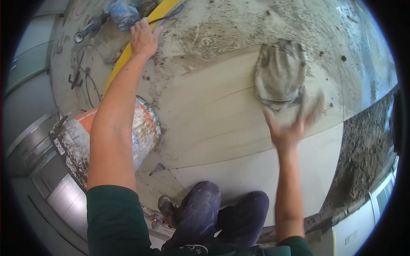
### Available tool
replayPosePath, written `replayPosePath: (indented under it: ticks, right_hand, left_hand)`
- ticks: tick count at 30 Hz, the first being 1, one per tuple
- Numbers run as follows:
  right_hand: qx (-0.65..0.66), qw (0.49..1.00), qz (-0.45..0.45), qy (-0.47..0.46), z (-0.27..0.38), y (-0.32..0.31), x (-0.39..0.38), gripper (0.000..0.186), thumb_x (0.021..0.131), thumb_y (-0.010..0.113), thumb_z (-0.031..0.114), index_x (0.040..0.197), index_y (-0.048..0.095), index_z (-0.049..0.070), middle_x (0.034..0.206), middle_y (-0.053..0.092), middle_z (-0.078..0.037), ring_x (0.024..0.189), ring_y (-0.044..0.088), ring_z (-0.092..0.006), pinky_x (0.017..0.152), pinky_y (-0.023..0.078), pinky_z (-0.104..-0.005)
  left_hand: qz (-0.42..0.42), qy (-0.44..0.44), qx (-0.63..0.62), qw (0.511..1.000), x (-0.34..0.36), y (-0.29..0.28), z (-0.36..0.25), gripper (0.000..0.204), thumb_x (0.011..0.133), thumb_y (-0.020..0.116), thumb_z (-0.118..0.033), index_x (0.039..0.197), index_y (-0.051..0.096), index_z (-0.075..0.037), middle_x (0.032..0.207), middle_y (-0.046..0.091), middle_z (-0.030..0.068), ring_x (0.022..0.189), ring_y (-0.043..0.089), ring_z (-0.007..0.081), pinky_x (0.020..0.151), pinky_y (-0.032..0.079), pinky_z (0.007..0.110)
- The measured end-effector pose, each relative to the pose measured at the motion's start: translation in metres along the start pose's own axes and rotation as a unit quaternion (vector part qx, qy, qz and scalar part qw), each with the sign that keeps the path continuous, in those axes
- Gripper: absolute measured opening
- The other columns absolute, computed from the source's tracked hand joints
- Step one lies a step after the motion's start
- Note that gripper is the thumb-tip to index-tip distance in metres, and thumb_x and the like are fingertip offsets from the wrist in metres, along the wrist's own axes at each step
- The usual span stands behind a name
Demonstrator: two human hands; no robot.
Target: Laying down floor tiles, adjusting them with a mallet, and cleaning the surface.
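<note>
My left hand (143, 38) reaches far forward and lies on a long yellow straightedge (121, 59), fingers curled over its edge. My right hand (294, 126) is blurred by motion, fingers spread, just below a grey, mortar-soaked rag (279, 70). The rag lies crumpled on a large beige floor tile (213, 119). Whether the fingertips touch the rag's lower edge is unclear. My knees in dark, stained trousers (222, 213) rest on the nearer tile.
A dirty orange and white bucket (143, 128) stands left of the tile, under my left arm. Grey adhesive (222, 30) covers the floor beyond the tile. Rough mortar bed (363, 149) lies at right. A blue object (124, 13), a grey tube-shaped tool (85, 32) and cables (81, 77) sit at top left.
</note>
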State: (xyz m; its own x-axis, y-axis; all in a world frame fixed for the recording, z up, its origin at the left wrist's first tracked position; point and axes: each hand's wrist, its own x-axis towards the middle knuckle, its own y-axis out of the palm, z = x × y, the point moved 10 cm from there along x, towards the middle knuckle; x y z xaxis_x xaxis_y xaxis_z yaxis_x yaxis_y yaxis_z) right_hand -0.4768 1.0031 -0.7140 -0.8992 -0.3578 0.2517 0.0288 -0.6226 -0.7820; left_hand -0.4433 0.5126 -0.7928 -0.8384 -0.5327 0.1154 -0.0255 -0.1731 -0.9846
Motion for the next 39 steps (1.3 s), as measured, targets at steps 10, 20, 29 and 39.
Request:
replayPosePath:
  ticks: [10, 20, 29, 39]
  right_hand:
    - [0.003, 0.956, 0.06, -0.287, 0.122, 0.118, -0.019, 0.044, 0.08, 0.067, 0.01, 0.124, 0.069, 0.014, 0.142, 0.055, -0.011, 0.132, 0.049, -0.0344, 0.109, 0.039, -0.0525]
    - [0.042, 0.901, 0.317, -0.293, 0.281, 0.304, 0.018, 0.042, 0.094, 0.052, 0.032, 0.132, 0.065, 0.018, 0.155, 0.043, -0.005, 0.148, 0.03, -0.0279, 0.122, 0.015, -0.0562]
    - [-0.117, 0.984, 0.119, -0.062, 0.072, 0.223, 0.259, 0.024, 0.09, 0.057, 0.023, 0.1, 0.074, 0.009, 0.106, 0.074, -0.013, 0.103, 0.071, -0.026, 0.105, 0.04, -0.0515]
    - [0.057, 0.881, 0.302, -0.36, 0.209, 0.243, -0.033, 0.054, 0.087, 0.056, 0.028, 0.141, 0.055, 0.019, 0.156, 0.04, -0.004, 0.145, 0.032, -0.0321, 0.119, 0.016, -0.0649]
  left_hand:
    - [0.009, 0.004, 0.024, 1.0, 0.028, -0.049, 0.004, 0.075, 0.091, 0.062, -0.056, 0.139, 0.046, 0.0, 0.135, 0.056, 0.0203, 0.128, 0.049, 0.0382, 0.107, 0.04, 0.048]
    - [0.017, -0.035, -0.022, 0.999, 0.079, -0.109, 0.029, 0.073, 0.091, 0.062, -0.056, 0.136, 0.048, 0.0, 0.135, 0.056, 0.0213, 0.13, 0.049, 0.0372, 0.107, 0.04, 0.047]
    - [-0.021, -0.105, -0.014, 0.994, 0.058, -0.097, 0.066, 0.068, 0.091, 0.066, -0.05, 0.135, 0.048, -0.001, 0.131, 0.057, 0.0216, 0.127, 0.051, 0.0385, 0.106, 0.041, 0.049]
    - [-0.003, -0.155, -0.014, 0.988, 0.006, -0.061, 0.067, 0.065, 0.09, 0.07, -0.043, 0.133, 0.051, 0.002, 0.128, 0.059, 0.0227, 0.123, 0.053, 0.0392, 0.104, 0.043, 0.046]
